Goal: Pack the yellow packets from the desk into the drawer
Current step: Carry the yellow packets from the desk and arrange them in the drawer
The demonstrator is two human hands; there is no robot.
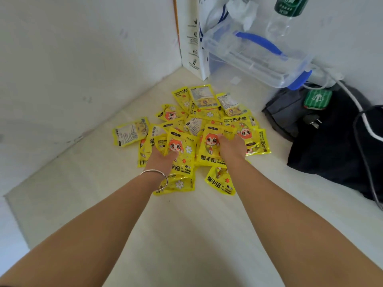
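Several yellow hand-warmer packets (pixel 204 112) lie in a loose heap on the pale desk (pixel 186 235), near the corner of the white walls. My left hand (pixel 160 160), with a silver bangle on the wrist, grips a yellow packet (pixel 182 150) at the front left of the heap. My right hand (pixel 233 147) grips another yellow packet (pixel 211 146) just to the right of it. Both packets stand tilted up off the pile. The drawer is not in view.
A clear plastic box with blue handle and clips (pixel 257 56) leans at the back right. Beside it stand a white paper bag (pixel 191 38) and a bottle (pixel 286 15). A black bag (pixel 331 137) with a white cable (pixel 356 106) lies at the right.
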